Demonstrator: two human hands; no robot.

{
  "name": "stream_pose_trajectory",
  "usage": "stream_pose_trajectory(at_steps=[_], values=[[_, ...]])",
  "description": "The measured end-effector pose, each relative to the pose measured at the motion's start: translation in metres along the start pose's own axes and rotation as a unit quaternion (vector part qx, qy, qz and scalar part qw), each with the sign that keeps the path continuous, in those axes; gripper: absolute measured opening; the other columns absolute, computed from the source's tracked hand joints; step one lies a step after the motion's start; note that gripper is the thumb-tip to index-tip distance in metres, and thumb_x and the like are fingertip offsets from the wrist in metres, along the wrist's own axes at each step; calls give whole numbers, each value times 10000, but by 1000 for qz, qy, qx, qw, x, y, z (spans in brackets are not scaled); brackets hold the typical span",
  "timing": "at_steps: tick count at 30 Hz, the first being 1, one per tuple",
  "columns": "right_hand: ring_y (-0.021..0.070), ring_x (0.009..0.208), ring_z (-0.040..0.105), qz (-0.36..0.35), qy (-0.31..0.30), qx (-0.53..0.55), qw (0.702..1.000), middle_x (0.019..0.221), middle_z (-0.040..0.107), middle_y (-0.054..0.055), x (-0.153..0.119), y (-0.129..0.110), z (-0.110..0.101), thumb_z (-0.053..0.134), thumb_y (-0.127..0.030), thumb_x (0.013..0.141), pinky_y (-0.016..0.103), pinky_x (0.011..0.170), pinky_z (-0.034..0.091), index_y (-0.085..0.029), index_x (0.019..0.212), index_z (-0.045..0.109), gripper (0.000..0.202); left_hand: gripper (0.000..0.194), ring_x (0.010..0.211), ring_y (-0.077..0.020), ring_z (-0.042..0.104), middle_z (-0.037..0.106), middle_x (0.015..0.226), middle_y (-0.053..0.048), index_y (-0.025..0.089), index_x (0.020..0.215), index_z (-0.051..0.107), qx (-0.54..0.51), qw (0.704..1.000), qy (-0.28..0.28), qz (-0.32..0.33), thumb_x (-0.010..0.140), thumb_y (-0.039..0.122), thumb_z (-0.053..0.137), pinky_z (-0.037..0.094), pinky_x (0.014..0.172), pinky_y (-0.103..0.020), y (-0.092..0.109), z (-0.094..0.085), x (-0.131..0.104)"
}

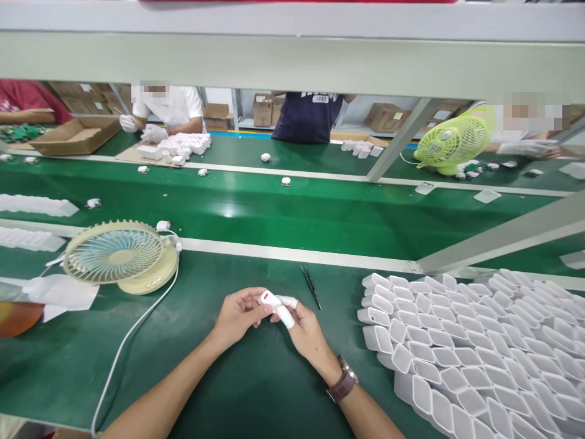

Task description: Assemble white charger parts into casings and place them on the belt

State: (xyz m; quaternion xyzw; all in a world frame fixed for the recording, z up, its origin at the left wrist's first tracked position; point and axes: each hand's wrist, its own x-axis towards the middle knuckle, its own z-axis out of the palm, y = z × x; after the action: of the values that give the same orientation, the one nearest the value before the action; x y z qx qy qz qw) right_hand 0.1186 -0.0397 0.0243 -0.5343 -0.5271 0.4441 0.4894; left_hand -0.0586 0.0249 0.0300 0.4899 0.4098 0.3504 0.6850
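Note:
Above the green worktop (219,378), my left hand (238,314) and my right hand (304,326) meet around a small white plastic part (269,298) with a red patch on top. My left fingers and thumb pinch its left side. White finger covers wrap the thumb and a finger of my right hand, which closes on the part from the right. Fingers hide the part's underside. Black tweezers (311,286) lie on the worktop just beyond my right hand. Many open-ended white plastic housings (439,353) stand packed together to the right.
A cream fan (148,277) with a white cable (132,332) stands at the left. Beyond runs a green conveyor belt (237,216) carrying small white parts. Co-workers sit across it, near a lime-green fan (452,143). A slanted metal post (503,235) rises at the right.

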Motion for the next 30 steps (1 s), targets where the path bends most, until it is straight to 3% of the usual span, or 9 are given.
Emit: stream_pose_trajectory(at_steps=[2, 7, 10, 13, 16, 20, 23, 26, 30], values=[[209, 820, 765, -12, 3, 3, 1000, 925, 779, 42, 0, 5, 2, 594, -488, 989, 402, 834, 665, -244, 1226, 674, 350, 575, 570, -128, 636, 769, 794, -49, 146, 1113, 763, -12, 1000, -3, 7, 676, 480, 933, 528, 500, -249, -1, -1, 0], [220, 1019, 741, -108, 56, -71, 990, 1225, 714, 108, -2, 12, 6, 612, -344, 983, 418, 939, 644, -257, 1430, 541, 462, 634, 975, -243, 754, 788, 1122, -118, 183, 1236, 708, -26, 998, -37, 50, 708, 458, 926, 629, 875, -394, 0, -4, 1], [249, 1190, 688, -145, 43, -175, 973, 1371, 648, 126, -4, 6, 4, 601, -259, 983, 471, 1064, 587, -276, 1518, 459, 554, 478, 1015, -264, 758, 783, 1154, -142, 177, 1137, 719, 17, 996, -36, 75, 808, 502, 838, 636, 888, -414, 0, -5, 3], [273, 1385, 566, -184, 24, -239, 953, 1510, 559, 131, -7, 1, 1, 562, -210, 1006, 518, 1152, 519, -287, 1580, 366, 611, 406, 992, -254, 766, 783, 1141, -148, 177, 1029, 695, 82, 988, 16, 126, 856, 537, 771, 646, 863, -396, -2, -9, 8], [272, 1330, 610, -244, 31, -264, 933, 1442, 621, 121, -7, 1, -1, 557, -195, 1014, 517, 1095, 567, -299, 1533, 438, 543, 388, 971, -236, 769, 776, 1120, -135, 187, 954, 658, 155, 966, 97, 184, 870, 559, 730, 644, 859, -378, -3, -21, 16], [258, 1068, 729, -300, 9, -276, 913, 1169, 755, 83, -7, 4, 0, 548, -206, 1030, 490, 941, 626, -290, 1253, 649, 260, 337, 949, -225, 750, 770, 1050, -94, 200, 936, 671, 222, 936, 167, 217, 868, 524, 732, 620, 892, -387, 1, -35, 23], [233, 891, 732, -311, -23, -288, 906, 1011, 774, 67, -8, 3, 6, 594, -283, 1024, 439, 831, 626, -246, 1013, 681, 95, 330, 867, -206, 734, 773, 1024, -72, 206, 1032, 710, 269, 920, 169, 229, 854, 480, 756, 616, 844, -367, 4, -33, 26], [206, 792, 697, -310, -43, -311, 898, 904, 759, 47, -12, 1, 11, 587, -338, 1029, 388, 751, 598, -235, 834, 642, 227, 310, 778, -181, 728, 785, 1012, -58, 208, 1072, 720, 300, 914, 137, 237, 860, 432, 749, 617, 755, -322, 6, -22, 38], [189, 765, 657, -307, -64, -335, 888, 888, 738, 47, -17, 0, 11, 506, -317, 1057, 373, 766, 574, -228, 813, 628, 287, 283, 760, -171, 738, 787, 1030, -58, 194, 1086, 701, 317, 906, 141, 244, 860, 363, 727, 621, 722, -305, 22, -18, 83]])
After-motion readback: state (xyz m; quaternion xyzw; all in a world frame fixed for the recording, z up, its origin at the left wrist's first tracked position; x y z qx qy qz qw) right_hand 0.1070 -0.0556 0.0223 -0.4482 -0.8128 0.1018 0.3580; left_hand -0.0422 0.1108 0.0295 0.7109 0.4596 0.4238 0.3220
